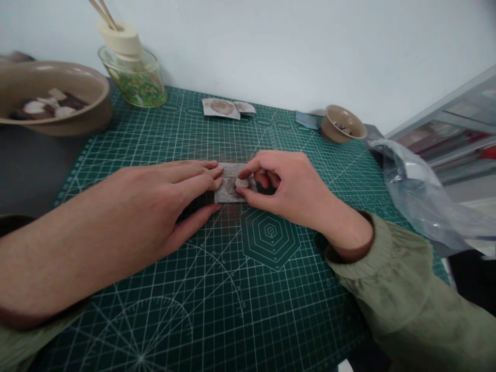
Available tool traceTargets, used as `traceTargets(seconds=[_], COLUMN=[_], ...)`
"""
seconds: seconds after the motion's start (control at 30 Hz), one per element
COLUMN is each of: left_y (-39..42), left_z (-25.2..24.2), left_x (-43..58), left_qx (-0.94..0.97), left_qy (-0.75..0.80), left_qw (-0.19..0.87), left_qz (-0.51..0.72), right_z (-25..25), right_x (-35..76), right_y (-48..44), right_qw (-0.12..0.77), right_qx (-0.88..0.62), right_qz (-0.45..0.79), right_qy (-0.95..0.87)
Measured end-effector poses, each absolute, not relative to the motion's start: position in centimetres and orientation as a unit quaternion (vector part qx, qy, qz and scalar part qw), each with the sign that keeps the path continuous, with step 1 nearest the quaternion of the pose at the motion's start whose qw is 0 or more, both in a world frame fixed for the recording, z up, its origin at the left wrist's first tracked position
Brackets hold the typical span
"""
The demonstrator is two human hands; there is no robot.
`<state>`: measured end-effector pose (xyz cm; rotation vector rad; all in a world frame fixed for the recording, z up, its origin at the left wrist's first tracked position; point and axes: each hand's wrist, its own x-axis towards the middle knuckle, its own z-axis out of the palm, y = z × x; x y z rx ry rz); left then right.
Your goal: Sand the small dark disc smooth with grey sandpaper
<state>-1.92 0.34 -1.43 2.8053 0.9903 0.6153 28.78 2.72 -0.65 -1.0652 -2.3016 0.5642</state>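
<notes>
A small grey sheet [223,195], which looks like worn sandpaper with a brownish smudge, lies flat on the green cutting mat [209,289]. My left hand [166,191] rests with its fingers stretched out, the tips at the sheet's left edge. Between thumb and index finger, my right hand [287,183] pinches a small pale stone-like piece [242,183] with a patterned face. The piece is over the sheet, against the smudge; whether it touches the sheet I cannot tell. The fingers partly cover the sheet's right end.
A large brown bowl [96,111] with several pieces stands at left, beside a glass reed diffuser [139,82]. Stained paper [221,107], a bluish packet [307,120] and a small brown bowl [333,126] sit toward the wall. Clear plastic [422,191] hangs at right.
</notes>
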Motion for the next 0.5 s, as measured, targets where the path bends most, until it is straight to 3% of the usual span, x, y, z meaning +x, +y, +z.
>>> traceTargets(seconds=[0.5], left_y=[0.59], left_z=[-2.09], left_x=[-2.04], left_qx=[0.927], left_qy=[0.301], left_qw=[0.020], left_qz=[0.224], right_z=[-1.13], right_x=[28.13], right_y=[3.21], right_qw=[0.285], right_qx=[-0.400], right_qz=[0.201], right_qy=[-0.848])
